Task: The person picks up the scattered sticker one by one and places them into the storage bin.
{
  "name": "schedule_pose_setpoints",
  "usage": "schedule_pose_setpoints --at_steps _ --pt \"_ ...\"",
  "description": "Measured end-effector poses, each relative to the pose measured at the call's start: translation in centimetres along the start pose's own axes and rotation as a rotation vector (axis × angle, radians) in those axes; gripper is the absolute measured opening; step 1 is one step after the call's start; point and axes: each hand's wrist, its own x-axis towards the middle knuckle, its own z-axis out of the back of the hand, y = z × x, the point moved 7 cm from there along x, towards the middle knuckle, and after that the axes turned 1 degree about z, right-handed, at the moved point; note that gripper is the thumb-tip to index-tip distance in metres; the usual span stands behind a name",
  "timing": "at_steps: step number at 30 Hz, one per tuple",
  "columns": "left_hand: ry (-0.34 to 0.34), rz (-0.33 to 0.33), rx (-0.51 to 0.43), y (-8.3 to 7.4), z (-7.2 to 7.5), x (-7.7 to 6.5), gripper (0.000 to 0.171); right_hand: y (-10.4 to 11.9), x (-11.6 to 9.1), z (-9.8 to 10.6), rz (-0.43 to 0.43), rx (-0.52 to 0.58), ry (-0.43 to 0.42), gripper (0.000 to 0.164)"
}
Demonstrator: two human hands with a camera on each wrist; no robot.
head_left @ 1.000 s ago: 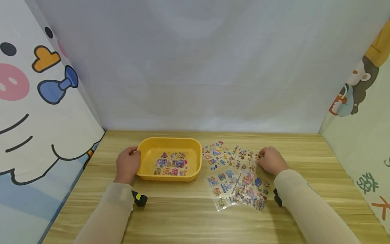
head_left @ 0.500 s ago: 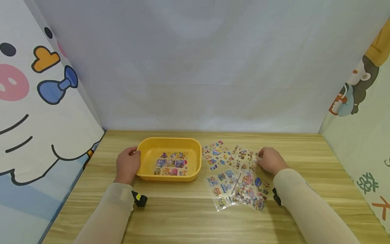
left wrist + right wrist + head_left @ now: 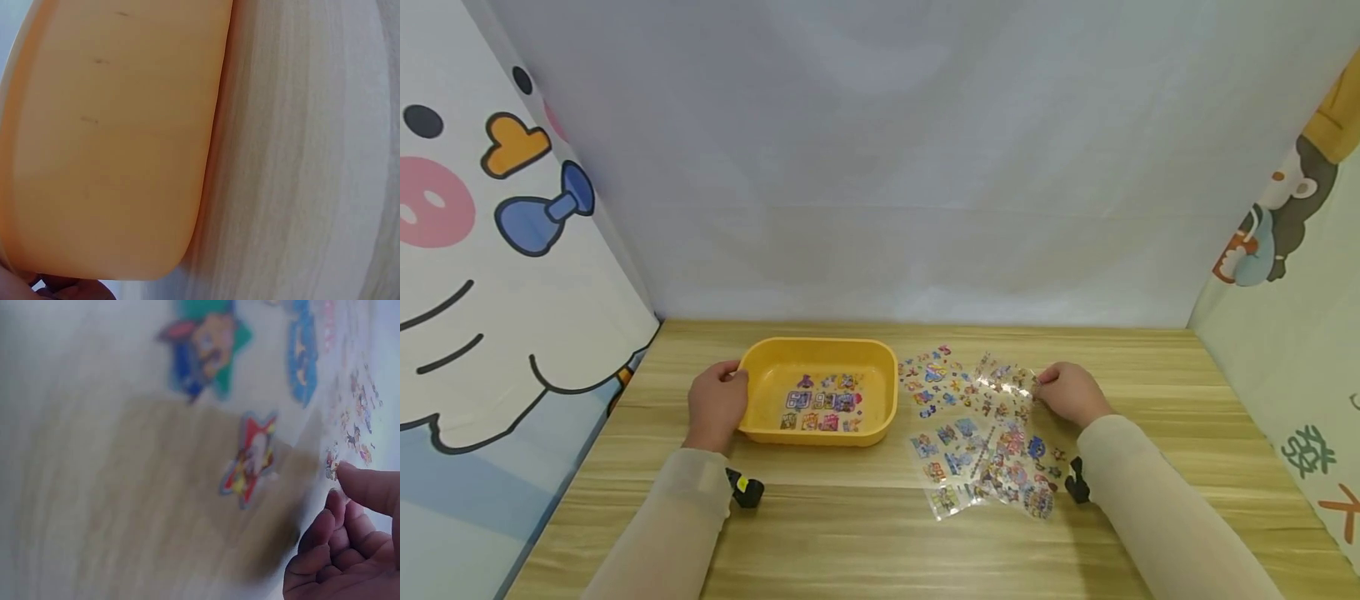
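My left hand [image 3: 717, 406] grips the left end of a shallow yellow plastic basin [image 3: 820, 437]. In the left wrist view the basin's outer wall [image 3: 119, 150] fills the left half, with fingertips [image 3: 81, 290] curled at its lower end. A clear sticker sheet [image 3: 1000, 407] with small cartoon figures lies right of the basin, its far part raised and shiny. My right hand [image 3: 1071, 392] pinches this sheet's right edge between thumb and finger, as the right wrist view also shows. Inside the basin lies another sticker sheet [image 3: 820, 402].
Several more clear sticker sheets overlap on the wooden table [image 3: 835, 533]: a colourful sheet [image 3: 934, 375] beside the basin, a bluish sheet [image 3: 955, 458] nearer me, and a pink-and-blue sheet [image 3: 1017, 471] next to it. A pale cloth wall [image 3: 880, 183] stands behind the table.
My right hand has lifted the edge of the sticker sheet slightly, and its surface now catches the light. The left hand and the basin stay in place.
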Motion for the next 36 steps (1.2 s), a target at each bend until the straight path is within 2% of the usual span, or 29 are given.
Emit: schedule_pose_setpoints --at_steps 5,9,13,20,24,36 --pt "-0.003 -0.001 -0.003 0.1 0.0 0.1 0.043 -0.4 -0.1 0.4 -0.037 0.202 0.032 0.024" --pt "0.001 0.000 -0.008 0.1 0.0 0.1 0.044 -0.4 0.0 0.5 -0.012 0.415 0.072 0.023" --pt "0.001 0.005 -0.008 0.1 0.0 0.1 0.044 -0.2 0.0 0.8 0.014 0.551 0.064 0.023" --pt "0.001 0.009 -0.012 0.1 -0.1 0.2 0.043 -0.2 -0.2 1.5 -0.008 0.653 -0.045 0.040" --pt "0.003 0.008 -0.004 0.2 -0.1 0.2 0.044 -0.3 -0.3 1.8 -0.042 0.723 -0.099 0.042" --pt "0.004 0.005 -0.011 0.1 -0.1 0.1 0.044 0.7 -0.3 0.8 -0.083 0.767 -0.103 0.043"
